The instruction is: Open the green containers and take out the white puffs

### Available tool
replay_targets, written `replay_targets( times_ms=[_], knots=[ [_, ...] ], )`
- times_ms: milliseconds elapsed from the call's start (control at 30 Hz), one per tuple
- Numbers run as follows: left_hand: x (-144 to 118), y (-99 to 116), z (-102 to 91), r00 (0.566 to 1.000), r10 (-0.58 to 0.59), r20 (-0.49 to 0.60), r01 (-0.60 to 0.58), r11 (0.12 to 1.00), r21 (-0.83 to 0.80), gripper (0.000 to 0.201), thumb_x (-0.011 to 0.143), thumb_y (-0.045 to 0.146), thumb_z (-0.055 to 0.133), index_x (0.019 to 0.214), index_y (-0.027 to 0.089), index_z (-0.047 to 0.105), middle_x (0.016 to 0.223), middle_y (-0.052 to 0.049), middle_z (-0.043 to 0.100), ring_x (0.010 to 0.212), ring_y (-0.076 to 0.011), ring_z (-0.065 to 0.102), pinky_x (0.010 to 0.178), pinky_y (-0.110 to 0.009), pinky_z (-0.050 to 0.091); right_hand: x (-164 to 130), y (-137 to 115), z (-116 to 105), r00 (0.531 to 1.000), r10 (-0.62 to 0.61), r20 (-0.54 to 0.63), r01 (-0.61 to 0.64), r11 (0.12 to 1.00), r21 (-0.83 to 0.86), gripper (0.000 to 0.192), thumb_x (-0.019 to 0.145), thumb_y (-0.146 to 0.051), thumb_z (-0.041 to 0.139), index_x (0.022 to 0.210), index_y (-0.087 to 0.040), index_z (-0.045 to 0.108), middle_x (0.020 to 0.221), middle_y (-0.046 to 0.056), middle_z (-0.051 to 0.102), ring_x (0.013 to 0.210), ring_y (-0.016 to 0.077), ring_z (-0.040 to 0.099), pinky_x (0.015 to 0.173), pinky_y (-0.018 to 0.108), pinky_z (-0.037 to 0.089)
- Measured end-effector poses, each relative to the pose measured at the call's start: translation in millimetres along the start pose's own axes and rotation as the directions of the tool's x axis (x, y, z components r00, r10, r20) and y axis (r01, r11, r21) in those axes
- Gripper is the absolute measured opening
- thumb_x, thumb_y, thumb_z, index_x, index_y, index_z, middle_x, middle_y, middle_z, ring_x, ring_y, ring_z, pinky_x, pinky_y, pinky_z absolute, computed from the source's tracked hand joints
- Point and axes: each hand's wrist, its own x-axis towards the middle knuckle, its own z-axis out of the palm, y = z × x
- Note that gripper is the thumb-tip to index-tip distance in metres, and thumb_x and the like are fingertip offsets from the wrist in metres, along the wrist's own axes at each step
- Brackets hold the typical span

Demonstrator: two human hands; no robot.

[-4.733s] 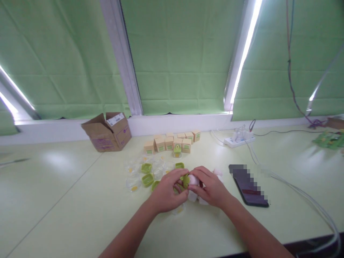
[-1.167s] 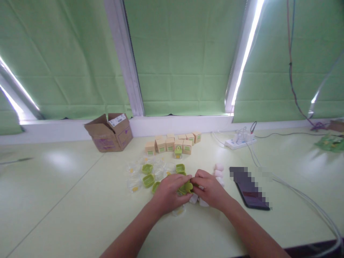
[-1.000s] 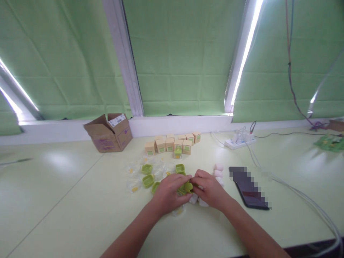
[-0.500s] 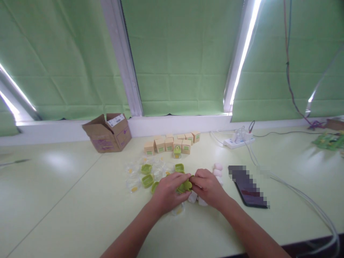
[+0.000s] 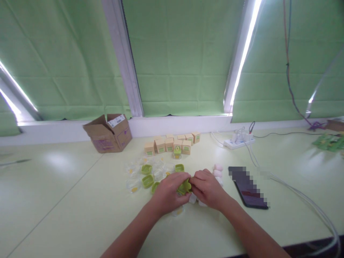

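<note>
My left hand [image 5: 168,191] is closed around a small green plastic lid [image 5: 184,187], its thumb below and its fingers above. From the right, my right hand [image 5: 208,188] pinches at the lid's right edge; whether a smaller part sits between those fingertips is hidden. Left of the hands lie several green lids [image 5: 147,181] among clear plastic containers [image 5: 133,184] with yellow marks. Another green lid [image 5: 179,167] rests just beyond my left fingers. Pale pink and white soft pieces [image 5: 218,173] lie by my right hand, some partly covered by it.
Several small tan boxes [image 5: 160,146] stand in back, with a green-lidded clear container [image 5: 177,153] before them. An open cardboard box [image 5: 109,133] sits back left. On the right are a phone [image 5: 248,188], a power strip [image 5: 238,142], loose white cables [image 5: 303,197] and green packets [image 5: 328,141].
The green lid has turned slightly between my hands, so more of its hollow shows. Both hands stay in nearly the same place.
</note>
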Motion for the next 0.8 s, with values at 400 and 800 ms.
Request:
replay_targets(
  times_ms=[400,800],
  knots=[
    [0,3,-1.8,1.0,-0.019,0.004,0.019,1.0,0.02,0.042,0.067,0.019,0.061,0.107,0.022,0.051,0.107,-0.006,0.062,0.097,-0.0209,0.059,0.085,-0.033,0.048,-1,-2,-4,1.0,0.019,0.004,-0.019,0.988,0.151,0.01,0.087,-0.019,0.047,0.083,-0.017,0.056,0.079,0.004,0.052,0.076,0.0169,0.047,0.07,0.03,0.034],
    [-1,-3,-4.9,1.0,-0.024,-0.02,0.026,0.997,0.072,0.043,0.067,0.019,0.064,0.109,0.021,0.05,0.107,-0.006,0.062,0.098,-0.0226,0.059,0.085,-0.035,0.047,-1,-3,-12,0.994,0.102,-0.048,-0.074,0.914,0.399,0.008,0.084,-0.016,0.049,0.078,-0.019,0.052,0.074,0.001,0.048,0.072,0.0151,0.048,0.066,0.028,0.036]
  ],
)
